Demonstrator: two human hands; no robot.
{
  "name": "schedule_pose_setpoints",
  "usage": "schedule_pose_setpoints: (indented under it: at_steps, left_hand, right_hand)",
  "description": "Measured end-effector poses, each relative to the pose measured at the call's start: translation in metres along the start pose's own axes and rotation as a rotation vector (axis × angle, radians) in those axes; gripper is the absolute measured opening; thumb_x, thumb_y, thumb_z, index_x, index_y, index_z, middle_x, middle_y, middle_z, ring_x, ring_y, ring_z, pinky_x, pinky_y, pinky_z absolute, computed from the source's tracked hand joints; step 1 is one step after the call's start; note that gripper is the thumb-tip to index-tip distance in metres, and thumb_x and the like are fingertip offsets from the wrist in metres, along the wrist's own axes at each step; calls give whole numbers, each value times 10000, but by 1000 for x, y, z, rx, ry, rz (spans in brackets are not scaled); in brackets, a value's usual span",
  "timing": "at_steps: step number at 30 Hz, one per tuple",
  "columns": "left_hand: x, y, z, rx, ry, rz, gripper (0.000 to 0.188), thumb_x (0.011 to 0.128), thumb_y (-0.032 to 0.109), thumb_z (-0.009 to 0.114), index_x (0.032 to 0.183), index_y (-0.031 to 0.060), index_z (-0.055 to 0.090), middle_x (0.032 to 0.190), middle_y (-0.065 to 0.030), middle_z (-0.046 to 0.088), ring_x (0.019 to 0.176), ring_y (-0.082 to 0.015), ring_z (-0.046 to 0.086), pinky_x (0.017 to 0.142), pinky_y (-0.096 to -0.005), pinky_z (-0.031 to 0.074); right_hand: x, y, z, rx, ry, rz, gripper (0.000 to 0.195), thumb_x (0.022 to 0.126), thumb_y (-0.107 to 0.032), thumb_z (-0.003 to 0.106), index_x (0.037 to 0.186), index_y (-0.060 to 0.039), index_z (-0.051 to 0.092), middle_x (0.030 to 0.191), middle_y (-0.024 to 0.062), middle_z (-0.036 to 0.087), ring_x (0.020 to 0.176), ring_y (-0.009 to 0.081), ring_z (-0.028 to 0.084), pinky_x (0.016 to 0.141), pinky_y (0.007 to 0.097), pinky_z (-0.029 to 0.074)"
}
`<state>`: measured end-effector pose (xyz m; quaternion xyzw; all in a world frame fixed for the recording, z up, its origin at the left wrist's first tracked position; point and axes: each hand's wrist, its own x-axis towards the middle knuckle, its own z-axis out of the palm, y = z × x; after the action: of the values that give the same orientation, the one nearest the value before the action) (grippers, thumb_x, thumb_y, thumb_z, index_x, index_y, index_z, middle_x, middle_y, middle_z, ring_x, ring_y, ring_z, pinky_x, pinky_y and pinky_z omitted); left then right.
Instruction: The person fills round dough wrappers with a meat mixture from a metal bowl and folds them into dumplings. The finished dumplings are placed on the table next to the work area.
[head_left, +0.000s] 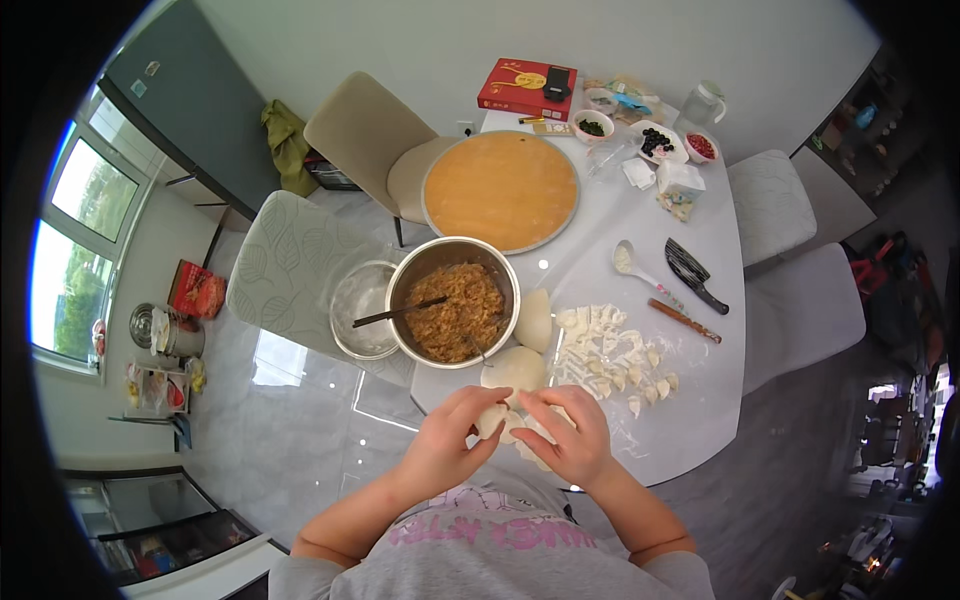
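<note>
My left hand (452, 435) pinches a piece of pale dough (491, 421) between thumb and fingers, low over the table's near edge. Opposite it, my right hand (568, 433) has thumb and forefinger apart beside a thin dough wrapper (513, 427); whether they touch it is hard to see. More dough (534, 454) shows partly under the right hand. Just beyond my hands lies a round pale dough piece (514, 369), with another piece (534, 322) behind it. A steel bowl (512, 289) holds brown minced filling (454, 311), with dark chopsticks (386, 313) across its rim.
Small dumplings (651, 391) lie right on the floured table (697, 427), near a larger floury group (592, 330). Beyond are a spoon (626, 260), cleaver (694, 274) and wooden rod (684, 321). A round board (499, 191) stands behind the bowl; a clear-covered basin (364, 307) sits left.
</note>
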<state>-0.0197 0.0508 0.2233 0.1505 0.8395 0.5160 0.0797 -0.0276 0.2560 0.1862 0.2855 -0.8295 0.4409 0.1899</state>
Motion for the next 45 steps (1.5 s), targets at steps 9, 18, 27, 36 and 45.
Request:
schedule_pose_setpoints:
  at_steps: [9, 18, 27, 36, 45]
  left_hand:
    - [0, 2, -4, -92, -160, -158, 374, 818, 19, 716, 1180, 38, 625, 1024, -86, 661, 759, -196, 611, 668, -310, 512]
    - [-5, -2, -4, -211, -156, -262, 330, 841, 63, 726, 1163, 8, 676, 830, -52, 611, 652, -109, 518, 604, -271, 450]
    - [-6, -6, -3, -195, -172, -208, 368, 851, 96, 746, 1194, -9, 664, 836, -75, 614, 662, -122, 530, 606, -281, 453]
    - [-6, -10, -4, -198, -251, -241, 380, 861, 106, 734, 1217, -6, 659, 788, -72, 598, 656, -122, 539, 600, -289, 451]
    - [-9, -28, 3, -456, -232, -218, 329, 965, 41, 624, 1287, -3, 575, 1066, -69, 613, 843, -119, 587, 721, -269, 495]
  right_hand:
    - [23, 1, -4, 50, -38, -409, 317, 728, -109, 755, 1038, -45, 729, 1035, 35, 652, 926, 232, 582, 809, 387, 506]
    - [10, 7, 9, 170, -2, -297, 292, 739, -59, 814, 1008, -11, 710, 987, 78, 657, 941, 277, 622, 859, 408, 551]
    - [15, 7, 6, 169, -65, -374, 319, 737, -81, 815, 1026, 13, 717, 984, 71, 663, 972, 257, 639, 919, 412, 564]
    - [16, 4, 10, 244, -88, -380, 255, 770, 25, 777, 999, 64, 673, 1003, 110, 652, 910, 269, 653, 992, 457, 578]
    - [7, 0, 1, 159, -92, -10, 454, 776, -227, 830, 1199, -109, 715, 1163, 62, 625, 1095, 263, 586, 1075, 521, 454]
